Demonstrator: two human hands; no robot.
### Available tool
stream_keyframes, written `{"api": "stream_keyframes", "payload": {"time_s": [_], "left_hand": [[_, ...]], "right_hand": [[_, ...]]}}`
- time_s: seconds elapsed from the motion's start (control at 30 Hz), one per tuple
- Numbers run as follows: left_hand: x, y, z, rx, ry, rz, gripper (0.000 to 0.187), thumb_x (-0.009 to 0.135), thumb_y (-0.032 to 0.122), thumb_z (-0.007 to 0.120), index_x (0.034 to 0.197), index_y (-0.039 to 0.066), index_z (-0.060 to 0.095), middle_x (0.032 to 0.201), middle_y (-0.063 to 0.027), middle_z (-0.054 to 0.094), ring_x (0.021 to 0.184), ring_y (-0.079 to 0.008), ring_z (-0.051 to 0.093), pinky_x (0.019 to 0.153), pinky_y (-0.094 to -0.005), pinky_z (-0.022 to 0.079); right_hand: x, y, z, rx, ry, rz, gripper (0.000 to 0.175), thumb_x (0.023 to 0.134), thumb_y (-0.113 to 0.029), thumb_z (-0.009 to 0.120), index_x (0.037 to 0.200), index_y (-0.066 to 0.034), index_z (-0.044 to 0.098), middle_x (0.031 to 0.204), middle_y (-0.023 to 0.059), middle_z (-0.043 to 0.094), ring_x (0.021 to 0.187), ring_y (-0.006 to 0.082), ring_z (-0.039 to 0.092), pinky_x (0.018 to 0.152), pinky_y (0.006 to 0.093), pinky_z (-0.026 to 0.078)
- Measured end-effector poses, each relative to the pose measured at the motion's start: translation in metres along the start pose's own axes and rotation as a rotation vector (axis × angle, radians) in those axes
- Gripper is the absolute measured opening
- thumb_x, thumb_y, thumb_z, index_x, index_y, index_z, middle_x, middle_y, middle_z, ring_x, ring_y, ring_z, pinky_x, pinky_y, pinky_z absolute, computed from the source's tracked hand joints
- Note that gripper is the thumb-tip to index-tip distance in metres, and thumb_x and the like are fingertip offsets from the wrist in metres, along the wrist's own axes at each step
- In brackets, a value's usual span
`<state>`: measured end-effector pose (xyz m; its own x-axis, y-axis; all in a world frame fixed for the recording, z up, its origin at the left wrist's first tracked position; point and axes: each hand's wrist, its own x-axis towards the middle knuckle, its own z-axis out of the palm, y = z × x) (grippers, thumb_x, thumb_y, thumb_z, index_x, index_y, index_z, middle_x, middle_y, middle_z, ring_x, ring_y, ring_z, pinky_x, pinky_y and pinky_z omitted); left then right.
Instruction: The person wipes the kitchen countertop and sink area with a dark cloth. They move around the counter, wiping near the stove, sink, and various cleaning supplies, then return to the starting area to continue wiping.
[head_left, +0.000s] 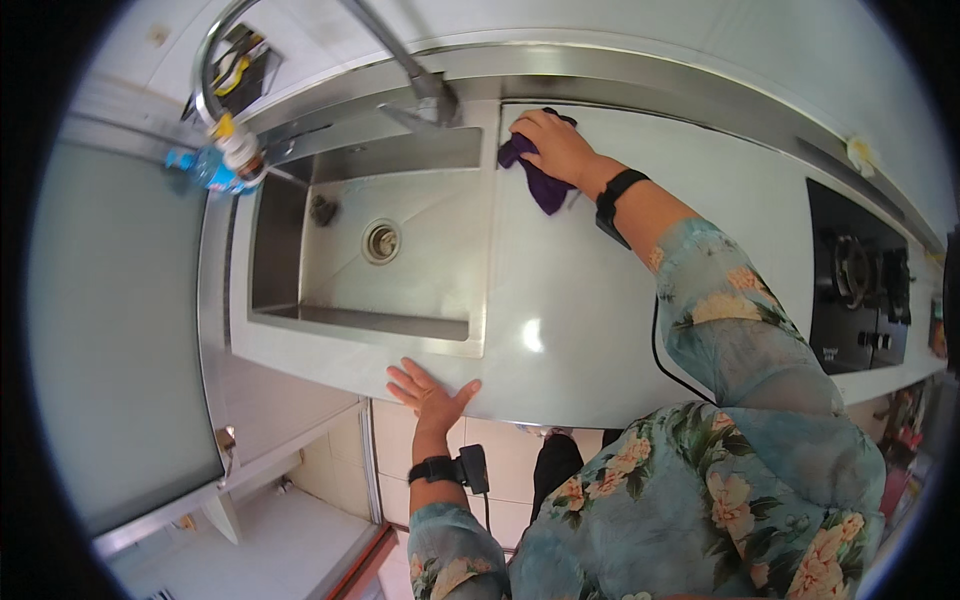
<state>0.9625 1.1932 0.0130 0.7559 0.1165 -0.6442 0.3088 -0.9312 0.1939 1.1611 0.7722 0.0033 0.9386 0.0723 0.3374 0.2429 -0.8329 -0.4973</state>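
My right hand (553, 146) presses a crumpled purple cloth (546, 187) onto the white countertop (585, 300), at its back edge just right of the sink. Part of the cloth is hidden under my palm and fingers. With fingers spread, my left hand (430, 391) rests on the front edge of the counter, below the sink, and holds nothing. Between the two hands, to the left, lies the stainless steel sink (360, 292). Its drain (382, 241) shows a strainer, and a dark scrubber (323, 211) sits near its left wall.
A faucet (431, 97) rises behind the sink, its curved spout reaching left. Bottles (214, 171) stand at the sink's back left corner, near a rack (244, 71). A black gas hob (855, 277) is set into the counter at right. A cable (660, 345) hangs from my right wristband.
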Motion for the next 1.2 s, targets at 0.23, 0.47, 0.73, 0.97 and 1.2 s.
{"api": "stream_keyframes", "payload": {"time_s": [0.23,0.47,0.73,0.97,1.2], "left_hand": [[0.008,-0.011,0.01,0.026,0.055,0.022,0.154,0.059,0.058,0.089,0.152,0.005,-0.022,0.155,-0.0266,-0.032,0.142,-0.0492,-0.028,0.117,-0.0609,-0.002],[0.001,-0.003,0.008,0.044,0.056,-0.045,0.153,0.06,0.055,0.09,0.153,0.011,-0.023,0.157,-0.0212,-0.032,0.145,-0.0468,-0.026,0.12,-0.0568,0.002],[0.001,-0.002,0.008,0.08,0.065,-0.05,0.152,0.059,0.056,0.089,0.154,0.013,-0.021,0.158,-0.0193,-0.032,0.145,-0.046,-0.024,0.119,-0.0578,0.003],[0.005,-0.009,0.01,0.092,0.113,-0.011,0.15,0.059,0.058,0.089,0.155,0.013,-0.017,0.16,-0.0202,-0.026,0.147,-0.046,-0.021,0.12,-0.0578,0.003],[0.005,-0.007,0.012,0.091,0.11,-0.002,0.148,0.062,0.064,0.085,0.155,0.011,-0.017,0.161,-0.0198,-0.024,0.147,-0.0466,-0.02,0.119,-0.0585,0.001]], "right_hand": [[-0.062,0.062,-0.062,-0.145,0.117,0.209,0.044,0.083,-0.017,0.073,0.124,-0.0149,0.058,0.13,0.0083,0.053,0.121,0.0325,0.052,0.103,0.0443,0.042],[-0.16,0.134,-0.142,-0.259,0.196,0.378,0.043,0.08,-0.021,0.073,0.121,-0.0167,0.06,0.125,0.0072,0.056,0.121,0.0302,0.054,0.099,0.0459,0.045],[-0.258,0.216,-0.213,-0.397,0.304,0.619,0.05,0.083,-0.024,0.073,0.129,-0.0145,0.056,0.128,0.0124,0.056,0.122,0.0334,0.053,0.103,0.044,0.044],[-0.347,0.236,-0.251,-0.525,0.32,0.793,0.053,0.085,-0.023,0.073,0.132,-0.0078,0.053,0.128,0.0188,0.056,0.124,0.0371,0.049,0.106,0.0424,0.041],[-0.412,0.172,-0.24,-0.439,0.366,0.697,0.053,0.083,-0.014,0.073,0.131,-0.0085,0.052,0.129,0.0187,0.053,0.124,0.0383,0.048,0.105,0.0432,0.041]]}}
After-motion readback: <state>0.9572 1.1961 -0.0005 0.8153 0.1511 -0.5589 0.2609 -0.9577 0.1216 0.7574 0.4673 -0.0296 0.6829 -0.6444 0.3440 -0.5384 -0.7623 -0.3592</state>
